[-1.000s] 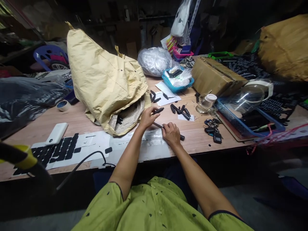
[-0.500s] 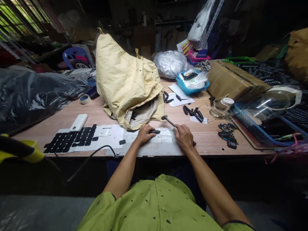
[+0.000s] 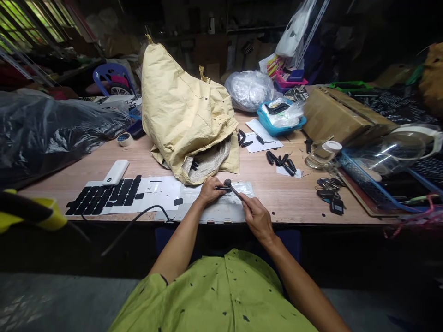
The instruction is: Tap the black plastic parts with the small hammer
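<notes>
My left hand is closed on a small black piece over the grey-white board at the table's front edge. In my right hand is a small hammer, gripped by its dark handle. The hammer's round head is right beside my left fingertips, over the black piece; whether they touch I cannot tell. Behind my left hand, a large beige sack gapes open, with dark pieces inside its mouth. A small black pad lies on the board's left end.
To the left, rows of black pads lie on white paper under a white power bank. Black pieces, a lidded jar, key fobs and a blue basket are at right. A yellow-handled tool hangs at front left.
My right hand has swung the hammer leftward, bringing its head from behind the board to my left fingertips. My left hand keeps its hold on the black piece. The view has shifted slightly.
</notes>
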The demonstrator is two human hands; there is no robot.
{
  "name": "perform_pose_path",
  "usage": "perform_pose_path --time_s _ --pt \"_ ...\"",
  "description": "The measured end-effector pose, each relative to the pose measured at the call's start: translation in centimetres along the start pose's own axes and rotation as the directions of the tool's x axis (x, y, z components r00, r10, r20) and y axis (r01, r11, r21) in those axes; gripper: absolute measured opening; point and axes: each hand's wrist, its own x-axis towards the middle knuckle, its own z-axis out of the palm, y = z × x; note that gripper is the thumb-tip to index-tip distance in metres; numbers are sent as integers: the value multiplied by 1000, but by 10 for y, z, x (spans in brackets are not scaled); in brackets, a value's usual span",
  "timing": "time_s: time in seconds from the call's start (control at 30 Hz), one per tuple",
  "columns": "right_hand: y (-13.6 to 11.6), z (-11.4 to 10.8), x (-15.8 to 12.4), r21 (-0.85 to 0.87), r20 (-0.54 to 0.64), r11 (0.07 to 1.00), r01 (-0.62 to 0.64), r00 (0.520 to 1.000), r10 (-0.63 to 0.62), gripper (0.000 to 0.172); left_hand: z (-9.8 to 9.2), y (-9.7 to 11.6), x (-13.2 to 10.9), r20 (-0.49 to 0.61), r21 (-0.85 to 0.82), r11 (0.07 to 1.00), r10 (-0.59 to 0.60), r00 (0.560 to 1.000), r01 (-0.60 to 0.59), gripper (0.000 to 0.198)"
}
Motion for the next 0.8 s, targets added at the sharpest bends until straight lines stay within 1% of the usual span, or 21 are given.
perform_pose_path --time_s 0.1,0.17,0.37,0.53,0.63,0.73,0.8 --pt "0 -1 -2 -142 28 989 37 999 -33 40 1 1 0 4 0 1000 -5 1000 5 14" --pt "1 -1 -2 -197 40 980 41 999 -34 39 2 1 1 3 3 1000 -10 1000 10 14" --pt "5 -7 -1 -119 -11 993 -4 1000 3 40 5 -1 2 -7 -2 1000 6 1000 -6 19" --pt "10 -7 -3 -95 7 995 -9 1000 9 37 7 -1 3 -22 -1 1000 -16 1000 16 20" --pt "15 -6 7 -110 -39 994 -10 999 6 37 8 -3 3 -26 -14 1000 -4 1000 4 18" --pt "26 -5 30 -175 -104 984 -36 994 18 36 7 -4 3 -33 -22 1000 15 999 -15 18" --pt "37 -4 47 -244 -118 968 -58 993 30 34 6 -4 2 -33 -26 999 23 999 -24 18"
